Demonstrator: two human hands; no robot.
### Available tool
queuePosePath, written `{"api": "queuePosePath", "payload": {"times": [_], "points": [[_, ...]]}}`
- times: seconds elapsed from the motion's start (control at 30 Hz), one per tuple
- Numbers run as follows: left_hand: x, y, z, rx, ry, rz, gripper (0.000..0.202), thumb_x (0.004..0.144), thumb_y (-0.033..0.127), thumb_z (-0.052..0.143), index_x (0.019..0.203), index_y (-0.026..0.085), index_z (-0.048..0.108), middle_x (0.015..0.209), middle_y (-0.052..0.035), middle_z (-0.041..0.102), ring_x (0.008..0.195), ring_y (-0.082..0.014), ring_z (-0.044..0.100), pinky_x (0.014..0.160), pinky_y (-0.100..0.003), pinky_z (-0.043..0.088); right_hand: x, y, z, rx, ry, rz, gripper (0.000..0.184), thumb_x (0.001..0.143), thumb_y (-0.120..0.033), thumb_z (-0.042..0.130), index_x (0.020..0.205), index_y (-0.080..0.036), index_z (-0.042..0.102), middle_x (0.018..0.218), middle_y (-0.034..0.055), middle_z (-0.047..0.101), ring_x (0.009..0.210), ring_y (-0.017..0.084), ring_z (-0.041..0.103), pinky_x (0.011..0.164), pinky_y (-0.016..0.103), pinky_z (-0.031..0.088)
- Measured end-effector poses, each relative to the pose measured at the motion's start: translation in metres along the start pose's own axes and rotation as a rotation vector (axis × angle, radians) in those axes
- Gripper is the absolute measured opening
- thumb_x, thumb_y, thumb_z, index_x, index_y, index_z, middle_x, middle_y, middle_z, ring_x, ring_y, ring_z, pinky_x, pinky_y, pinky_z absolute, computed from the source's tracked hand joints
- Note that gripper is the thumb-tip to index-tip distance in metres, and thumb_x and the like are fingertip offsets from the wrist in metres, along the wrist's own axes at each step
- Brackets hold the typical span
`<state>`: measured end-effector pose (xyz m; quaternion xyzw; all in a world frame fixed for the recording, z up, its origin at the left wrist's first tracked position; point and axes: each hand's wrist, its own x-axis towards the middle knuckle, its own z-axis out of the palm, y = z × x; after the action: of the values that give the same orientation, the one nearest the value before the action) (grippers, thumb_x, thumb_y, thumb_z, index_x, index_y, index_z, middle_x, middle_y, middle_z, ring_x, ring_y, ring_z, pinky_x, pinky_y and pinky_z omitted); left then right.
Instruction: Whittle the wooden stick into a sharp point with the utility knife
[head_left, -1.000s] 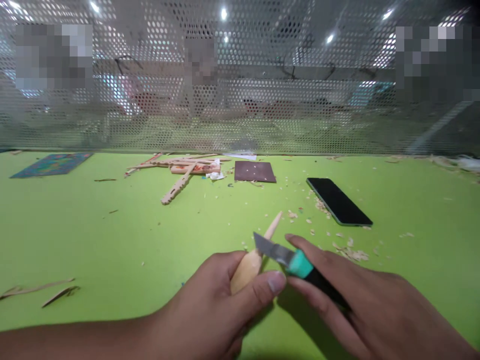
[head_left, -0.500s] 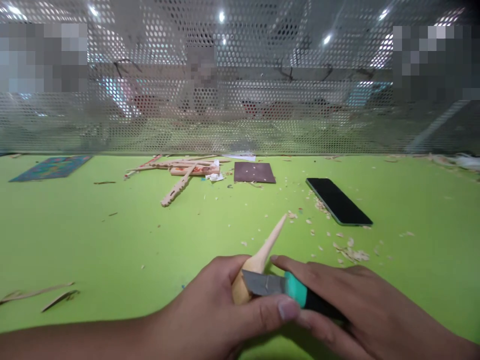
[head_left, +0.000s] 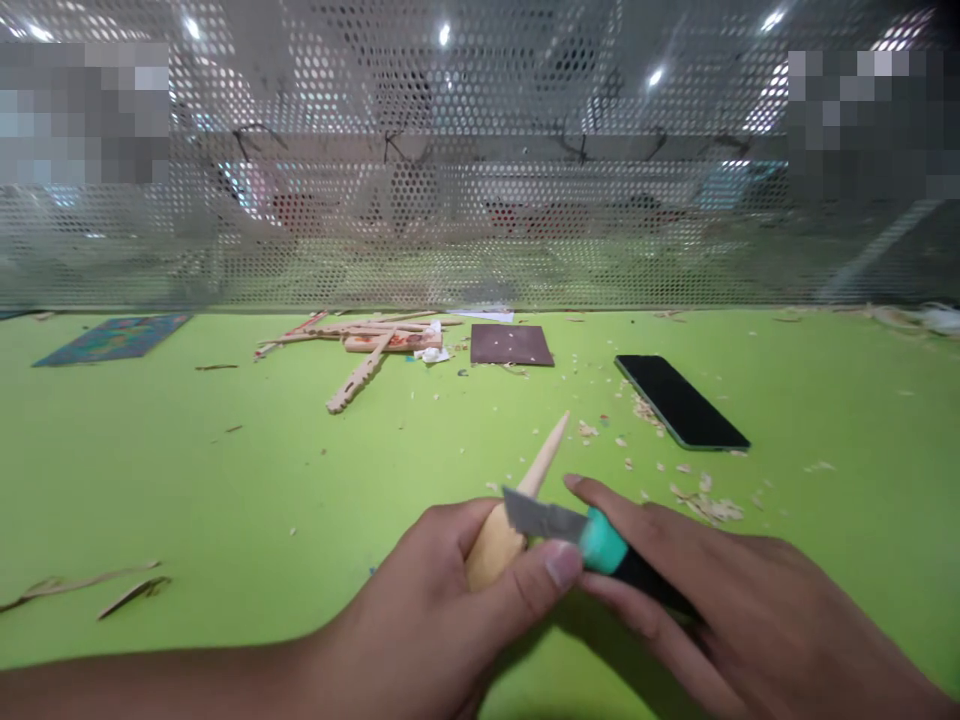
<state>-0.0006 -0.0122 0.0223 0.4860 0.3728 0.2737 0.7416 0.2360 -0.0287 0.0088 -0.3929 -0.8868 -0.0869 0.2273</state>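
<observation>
My left hand (head_left: 450,590) is closed around the thick rounded end of a pale carved piece of wood (head_left: 495,550). Its thin tapered tip points up and away from me. In my right hand (head_left: 697,590) is a utility knife with a green and black handle (head_left: 604,542). The knife's grey blade (head_left: 544,517) lies across the wood where the thick part narrows. My left thumb presses near the base of the blade. The fingers of my left hand beneath the wood are hidden.
Wood shavings (head_left: 709,502) lie near a black phone (head_left: 681,402) at the right. Behind are a brown sandpaper square (head_left: 511,345) and several carved wooden sticks (head_left: 360,372). A patterned sheet (head_left: 116,339) lies far left. A perforated metal screen (head_left: 480,220) closes off the green table's back edge.
The knife blade has moved forward along the wood, from the thick end to the narrowing part. My right hand has gone forward with it, and the wood has tilted slightly.
</observation>
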Motion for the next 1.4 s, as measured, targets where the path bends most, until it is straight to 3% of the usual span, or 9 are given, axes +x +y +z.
{"api": "queuePosePath", "payload": {"times": [0.13, 0.27, 0.43, 0.6, 0.83, 1.2, 1.27, 1.33, 1.4], "points": [[-0.001, -0.002, -0.002, 0.024, 0.044, -0.031, 0.034, 0.098, 0.050, 0.076, 0.098, 0.017, 0.065, 0.068, 0.0076, 0.047, 0.059, -0.0094, 0.036, 0.056, -0.021, 0.031, 0.000, 0.012, 0.000, -0.002, 0.046, 0.088, 0.037, 0.118, -0.039, 0.042, 0.144, -0.019, 0.058, 0.120, 0.0113, 0.085, 0.087, 0.025, 0.086, 0.070, 0.031, 0.069], [0.001, -0.005, -0.003, -0.030, -0.017, -0.015, 0.029, 0.102, 0.046, 0.074, 0.103, 0.019, 0.066, 0.060, 0.0109, 0.045, 0.051, -0.0071, 0.034, 0.057, -0.020, 0.036, 0.001, 0.017, 0.003, 0.045, 0.075, 0.150, 0.038, 0.117, -0.041, 0.044, 0.142, -0.020, 0.063, 0.125, 0.0097, 0.084, 0.097, 0.025, 0.085, 0.076, 0.030, 0.070], [0.003, -0.008, -0.003, -0.087, -0.047, 0.012, 0.034, 0.094, 0.042, 0.086, 0.105, 0.017, 0.066, 0.083, 0.0043, 0.056, 0.072, -0.0088, 0.046, 0.071, -0.019, 0.044, 0.006, 0.017, 0.004, 0.047, 0.050, 0.111, 0.045, 0.118, -0.043, 0.040, 0.136, -0.014, 0.068, 0.116, 0.0123, 0.086, 0.089, 0.026, 0.086, 0.069, 0.033, 0.072], [-0.001, -0.014, -0.002, -0.089, -0.025, -0.063, 0.044, 0.107, 0.066, 0.055, 0.101, 0.022, 0.057, 0.067, 0.0077, 0.044, 0.054, -0.0094, 0.035, 0.048, -0.019, 0.033, 0.009, 0.017, 0.001, 0.067, 0.026, 0.133, 0.044, 0.116, -0.038, 0.040, 0.134, -0.012, 0.071, 0.115, 0.0133, 0.086, 0.087, 0.029, 0.086, 0.065, 0.036, 0.072], [0.003, -0.011, -0.002, -0.191, 0.040, -0.171, 0.047, 0.111, 0.055, 0.032, 0.099, 0.020, 0.062, 0.068, 0.0047, 0.046, 0.051, -0.0108, 0.035, 0.042, -0.019, 0.034, 0.007, 0.018, 0.001, 0.097, 0.014, 0.154, 0.041, 0.113, -0.033, 0.046, 0.137, -0.013, 0.072, 0.119, 0.0138, 0.085, 0.090, 0.029, 0.086, 0.068, 0.035, 0.072], [0.003, -0.014, -0.003, -0.281, -0.070, -0.153, 0.036, 0.107, 0.058, 0.058, 0.100, 0.025, 0.048, 0.072, 0.0090, 0.041, 0.052, -0.0071, 0.027, 0.047, -0.021, 0.019, 0.009, 0.016, 0.003, 0.186, -0.020, 0.126, 0.045, 0.115, -0.039, 0.044, 0.134, -0.011, 0.073, 0.112, 0.0161, 0.086, 0.086, 0.031, 0.086, 0.065, 0.038, 0.072], [0.004, -0.010, -0.003, -0.207, -0.094, -0.098, 0.036, 0.101, 0.053, 0.074, 0.109, 0.024, 0.055, 0.073, 0.0085, 0.045, 0.058, -0.0083, 0.036, 0.053, -0.019, 0.031, 0.009, 0.014, 0.002, 0.187, -0.043, 0.086, 0.047, 0.117, -0.041, 0.039, 0.134, -0.011, 0.071, 0.110, 0.0151, 0.086, 0.084, 0.028, 0.086, 0.064, 0.035, 0.071], [0.006, -0.007, -0.003, -0.165, -0.101, -0.004, 0.038, 0.095, 0.045, 0.084, 0.113, 0.020, 0.061, 0.085, 0.0037, 0.057, 0.077, -0.0115, 0.052, 0.075, -0.022, 0.047, 0.009, 0.010, 0.001, 0.196, -0.067, 0.049, 0.049, 0.118, -0.044, 0.034, 0.134, -0.012, 0.069, 0.108, 0.0131, 0.087, 0.082, 0.025, 0.086, 0.064, 0.032, 0.070], [0.008, -0.006, -0.002, -0.166, -0.109, 0.070, 0.038, 0.094, 0.042, 0.085, 0.113, 0.017, 0.064, 0.102, -0.0018, 0.063, 0.101, -0.0174, 0.058, 0.098, -0.029, 0.048, 0.010, 0.005, 0.000, 0.201, -0.089, 0.021, 0.052, 0.119, -0.045, 0.028, 0.135, -0.015, 0.067, 0.107, 0.0109, 0.087, 0.082, 0.022, 0.086, 0.065, 0.031, 0.070]]}}
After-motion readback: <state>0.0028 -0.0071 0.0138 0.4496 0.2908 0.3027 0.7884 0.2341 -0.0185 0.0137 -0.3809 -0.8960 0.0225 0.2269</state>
